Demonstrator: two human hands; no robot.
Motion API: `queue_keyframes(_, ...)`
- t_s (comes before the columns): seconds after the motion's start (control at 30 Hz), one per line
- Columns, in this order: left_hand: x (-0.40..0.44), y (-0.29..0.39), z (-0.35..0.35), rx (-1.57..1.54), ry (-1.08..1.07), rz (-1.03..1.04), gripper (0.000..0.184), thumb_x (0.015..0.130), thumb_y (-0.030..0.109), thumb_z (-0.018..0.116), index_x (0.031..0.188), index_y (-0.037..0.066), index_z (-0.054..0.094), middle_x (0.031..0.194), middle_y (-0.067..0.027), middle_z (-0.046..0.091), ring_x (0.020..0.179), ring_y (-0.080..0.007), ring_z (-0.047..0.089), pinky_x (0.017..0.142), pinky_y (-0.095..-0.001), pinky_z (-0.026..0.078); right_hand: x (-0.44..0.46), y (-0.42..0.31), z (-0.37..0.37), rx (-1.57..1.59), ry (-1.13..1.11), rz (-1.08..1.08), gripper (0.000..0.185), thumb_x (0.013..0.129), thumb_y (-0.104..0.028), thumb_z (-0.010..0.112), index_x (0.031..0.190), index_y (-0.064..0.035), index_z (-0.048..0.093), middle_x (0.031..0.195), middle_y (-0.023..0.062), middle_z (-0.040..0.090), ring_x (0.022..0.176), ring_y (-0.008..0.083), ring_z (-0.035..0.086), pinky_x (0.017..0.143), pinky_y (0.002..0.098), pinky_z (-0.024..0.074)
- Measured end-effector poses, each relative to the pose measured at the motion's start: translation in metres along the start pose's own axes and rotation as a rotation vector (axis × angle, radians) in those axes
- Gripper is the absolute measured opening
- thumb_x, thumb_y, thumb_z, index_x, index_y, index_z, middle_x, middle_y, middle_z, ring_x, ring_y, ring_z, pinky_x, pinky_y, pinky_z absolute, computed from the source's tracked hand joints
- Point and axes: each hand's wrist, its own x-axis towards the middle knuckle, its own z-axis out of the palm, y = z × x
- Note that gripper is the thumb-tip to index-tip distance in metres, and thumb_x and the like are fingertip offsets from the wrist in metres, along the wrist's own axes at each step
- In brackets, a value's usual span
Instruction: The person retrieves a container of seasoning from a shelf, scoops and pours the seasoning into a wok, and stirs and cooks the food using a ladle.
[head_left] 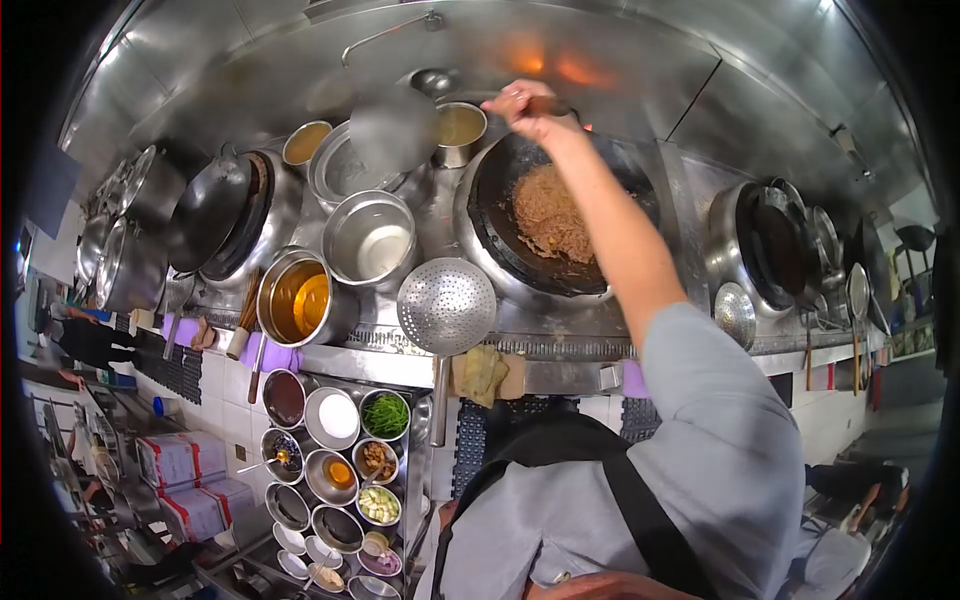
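My right hand (532, 112) reaches over the far rim of a large black wok (490, 215). Its fingers are closed around a brown handle (552, 106), partly hidden by the hand; I cannot make out the rest of that tool. Beneath my forearm, brown minced food (552, 215) lies in the wok. A metal pot of yellowish liquid (460, 128) stands just left of the hand, and a dark round ladle bowl (432, 82) shows behind it. A blurred grey disc (395, 130) covers part of the view there. My left hand is out of view.
Left of the wok stand a pot of clear liquid (370, 240), an oil pot (300, 300) and a perforated strainer (447, 305). Several seasoning bowls (332, 418) fill a lower-left stand. Folded cloths (485, 375) lie on the front edge. Another wok (770, 245) sits at right.
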Motion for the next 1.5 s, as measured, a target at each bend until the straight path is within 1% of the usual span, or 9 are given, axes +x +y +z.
queue_keyframes(0.2,0.004,0.018,0.020,-0.014,-0.022,0.044,0.016,0.088,0.011,0.068,0.096,0.002,0.077,0.085,-0.0074,0.076,0.075,-0.0135,0.068,0.072,-0.0305,0.054,-0.146,-0.120,0.003,-0.354,0.098,-0.236,0.031,0.094,0.001,0.051,0.116,0.0204,0.041,0.067,0.0022,0.046,0.051,0.0097,0.049,0.043,0.0206,0.0510)
queue_keyframes(0.3,0.013,0.029,0.028,0.654,-0.073,0.351,0.013,0.089,0.008,0.066,0.092,-0.001,0.075,0.082,-0.0069,0.074,0.077,-0.0168,0.069,0.073,-0.0317,0.055,-0.220,-0.142,0.002,-0.511,0.244,-0.448,0.040,0.096,-0.004,0.049,0.122,0.0251,0.037,0.065,0.0012,0.045,0.047,0.0095,0.044,0.040,0.0206,0.0424)
queue_keyframes(0.4,0.018,0.032,0.040,-0.120,-0.094,-0.006,0.011,0.088,0.006,0.065,0.093,0.000,0.073,0.086,-0.0067,0.073,0.078,-0.0172,0.069,0.073,-0.0318,0.055,-0.279,-0.169,-0.021,-0.687,0.343,-0.552,0.018,0.094,-0.003,0.052,0.097,0.0132,0.043,0.063,0.0019,0.046,0.047,0.0107,0.044,0.040,0.0225,0.0409)
queue_keyframes(0.47,0.021,0.030,0.050,-0.326,-0.125,-0.116,0.009,0.088,0.006,0.065,0.094,0.001,0.070,0.086,-0.0063,0.071,0.078,-0.0177,0.068,0.073,-0.0329,0.055,-0.311,-0.190,-0.047,-0.668,0.415,-0.549,0.025,0.090,0.000,0.055,0.069,-0.0057,0.044,0.061,0.0049,0.047,0.048,0.0140,0.044,0.041,0.0266,0.0384)
queue_keyframes(0.57,0.018,0.034,0.065,-0.374,-0.078,-0.143,0.007,0.091,0.007,0.064,0.094,0.002,0.067,0.084,-0.0054,0.068,0.077,-0.0182,0.066,0.072,-0.0341,0.056,-0.348,-0.206,-0.079,-0.579,0.494,-0.549,0.028,0.090,-0.001,0.057,0.066,-0.0071,0.044,0.059,0.0051,0.046,0.049,0.0147,0.044,0.042,0.0265,0.0393)
queue_keyframes(0.77,0.001,0.036,0.064,-0.266,-0.079,-0.294,0.022,0.096,0.016,0.054,0.112,0.005,0.065,0.081,-0.0070,0.066,0.065,-0.0193,0.067,0.047,-0.0308,0.048,-0.394,-0.207,-0.144,-0.347,0.460,-0.463,0.020,0.092,-0.003,0.057,0.076,-0.0028,0.046,0.064,0.0045,0.049,0.051,0.0119,0.051,0.042,0.0233,0.0422)
queue_keyframes(0.93,-0.019,0.051,0.071,-0.223,0.004,-0.316,0.023,0.095,0.020,0.057,0.115,0.011,0.062,0.089,-0.0077,0.069,0.072,-0.0218,0.070,0.058,-0.0322,0.052,-0.432,-0.180,-0.202,-0.323,0.499,-0.386,0.030,0.097,-0.005,0.049,0.117,0.0133,0.039,0.070,0.0008,0.048,0.049,0.0075,0.048,0.040,0.0216,0.0407)
queue_keyframes(1.23,-0.037,0.058,0.083,-0.034,0.012,-0.147,0.017,0.098,0.020,0.062,0.105,0.004,0.066,0.083,-0.0076,0.069,0.063,-0.0186,0.068,0.048,-0.0283,0.048,-0.566,-0.074,-0.255,-0.713,0.586,-0.406,0.014,0.097,-0.018,0.058,0.092,-0.0047,0.056,0.068,-0.0033,0.049,0.050,0.0059,0.045,0.040,0.0219,0.0338)
queue_keyframes(1.5,-0.065,0.304,0.212,0.348,-0.292,0.522,0.024,0.097,0.017,0.063,0.100,-0.005,0.070,0.078,-0.0041,0.067,0.074,-0.0104,0.062,0.068,-0.0270,0.050,-0.656,0.037,-0.233,-0.754,0.810,-0.481,0.026,0.096,-0.015,0.056,0.118,-0.0014,0.056,0.070,-0.0032,0.045,0.047,0.0048,0.041,0.039,0.0209,0.0300)
